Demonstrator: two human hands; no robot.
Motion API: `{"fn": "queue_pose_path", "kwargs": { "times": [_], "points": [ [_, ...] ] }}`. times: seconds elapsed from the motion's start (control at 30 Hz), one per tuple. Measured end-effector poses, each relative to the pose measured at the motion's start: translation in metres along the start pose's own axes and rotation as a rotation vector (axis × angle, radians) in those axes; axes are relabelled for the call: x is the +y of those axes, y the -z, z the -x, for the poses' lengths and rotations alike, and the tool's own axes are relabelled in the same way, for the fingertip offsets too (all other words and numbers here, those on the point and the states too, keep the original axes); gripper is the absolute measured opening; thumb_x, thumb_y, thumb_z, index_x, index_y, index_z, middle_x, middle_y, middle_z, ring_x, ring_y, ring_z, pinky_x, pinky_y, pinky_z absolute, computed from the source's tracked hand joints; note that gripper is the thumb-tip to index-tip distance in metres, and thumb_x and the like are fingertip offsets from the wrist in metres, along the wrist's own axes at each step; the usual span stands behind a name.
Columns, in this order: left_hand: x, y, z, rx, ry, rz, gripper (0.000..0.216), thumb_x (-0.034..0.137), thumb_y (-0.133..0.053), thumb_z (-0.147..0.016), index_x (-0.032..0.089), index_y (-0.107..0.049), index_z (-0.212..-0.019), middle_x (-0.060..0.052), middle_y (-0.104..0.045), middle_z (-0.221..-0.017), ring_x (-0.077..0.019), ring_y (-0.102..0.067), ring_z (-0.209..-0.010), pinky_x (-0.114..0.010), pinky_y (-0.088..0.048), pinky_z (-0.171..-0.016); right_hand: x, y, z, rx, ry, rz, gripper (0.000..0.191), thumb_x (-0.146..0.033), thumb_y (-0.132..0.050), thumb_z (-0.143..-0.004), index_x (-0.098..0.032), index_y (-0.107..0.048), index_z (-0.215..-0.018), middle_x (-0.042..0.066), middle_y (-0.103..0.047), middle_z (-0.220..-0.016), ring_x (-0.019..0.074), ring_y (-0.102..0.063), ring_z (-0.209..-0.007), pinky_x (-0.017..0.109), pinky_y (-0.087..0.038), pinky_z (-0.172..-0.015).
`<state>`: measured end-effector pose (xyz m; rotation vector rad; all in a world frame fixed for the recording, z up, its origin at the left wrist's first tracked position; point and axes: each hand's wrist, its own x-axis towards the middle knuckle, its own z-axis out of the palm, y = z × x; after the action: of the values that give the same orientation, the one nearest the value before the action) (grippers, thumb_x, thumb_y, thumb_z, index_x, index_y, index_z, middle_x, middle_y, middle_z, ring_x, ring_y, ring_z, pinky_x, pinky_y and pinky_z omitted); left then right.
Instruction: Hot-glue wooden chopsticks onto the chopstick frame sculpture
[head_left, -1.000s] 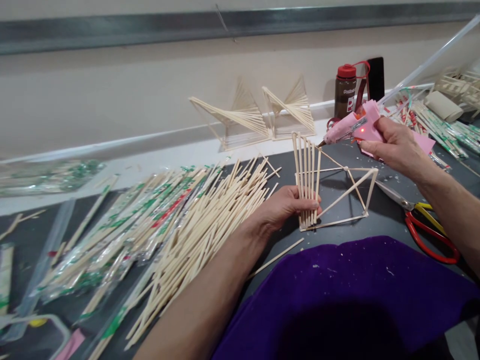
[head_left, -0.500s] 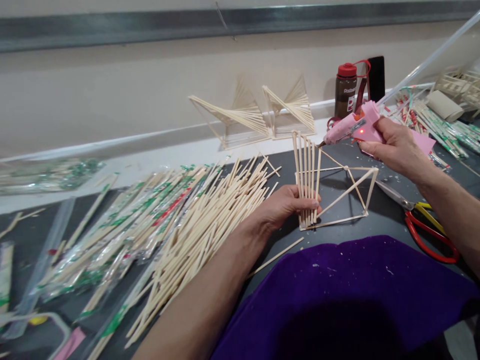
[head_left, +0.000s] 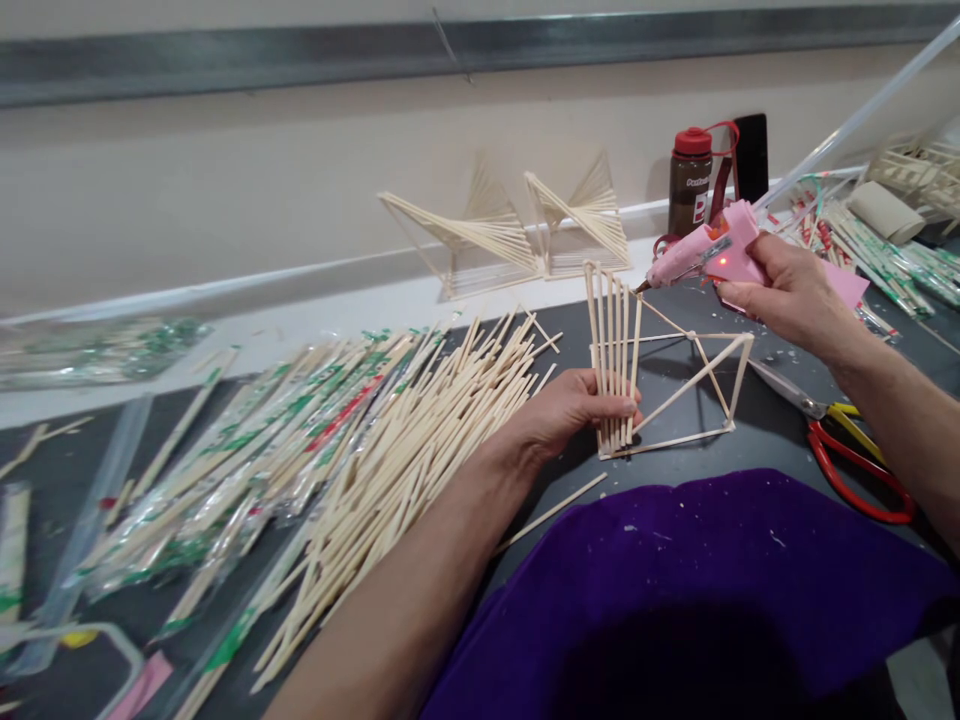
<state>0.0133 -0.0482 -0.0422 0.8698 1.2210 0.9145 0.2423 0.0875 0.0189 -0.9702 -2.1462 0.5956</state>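
Observation:
My left hand (head_left: 589, 405) is closed on the slats of a wooden stick frame (head_left: 705, 375), thumb in front and fingers behind. Several thin sticks stand side by side at the frame's left end; its right part is an open, braced shape. In my right hand (head_left: 791, 290) is a pink hot glue gun (head_left: 701, 250) with a lit red light. Its nozzle points left and down and is at the top of the rightmost slat; whether it touches the wood I cannot tell. Loose chopsticks (head_left: 405, 460) lie in a heap left of my left hand.
Scissors (head_left: 855, 455) with red and yellow handles lie by my right forearm. Two finished-looking stick models (head_left: 480, 240) stand against the wall. A red-lidded bottle (head_left: 690, 180) and a dark phone (head_left: 751, 158) stand behind the glue gun. Wrapped chopsticks (head_left: 247, 440) cover the left.
Almost nothing differs. Both hands, the stick frame and the glue gun nozzle hold their places, with only a very slight shift of the view.

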Motion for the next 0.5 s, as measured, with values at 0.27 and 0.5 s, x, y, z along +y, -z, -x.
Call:
{"fn": "queue_pose_path", "kwargs": {
  "times": [0.27, 0.5],
  "points": [
    [-0.001, 0.001, -0.002, -0.003, 0.008, -0.008, 0.024, 0.027, -0.082, -0.057, 0.013, -0.067, -0.07, -0.005, -0.069, -0.062, -0.0139, -0.059, -0.054, -0.027, -0.043, -0.053, 0.012, 0.004, -0.002, 0.033, -0.123, -0.454, 0.007, -0.02, -0.067, -0.079, -0.018, -0.062, -0.082, -0.001, -0.06, -0.059, 0.0088, -0.05, -0.046, 0.024, -0.036, -0.043],
    [-0.003, 0.0, -0.002, 0.061, 0.03, 0.028, 0.028, 0.026, -0.085, -0.054, 0.014, -0.069, -0.074, -0.005, -0.07, -0.063, -0.0152, -0.061, -0.055, -0.027, -0.045, -0.053, 0.048, 0.04, 0.01, 0.184, -0.408, -0.643, 0.017, -0.023, -0.076, -0.076, -0.018, -0.06, -0.078, 0.0, -0.061, -0.069, 0.0077, -0.054, -0.05, 0.02, -0.044, -0.044]
  ]
}}
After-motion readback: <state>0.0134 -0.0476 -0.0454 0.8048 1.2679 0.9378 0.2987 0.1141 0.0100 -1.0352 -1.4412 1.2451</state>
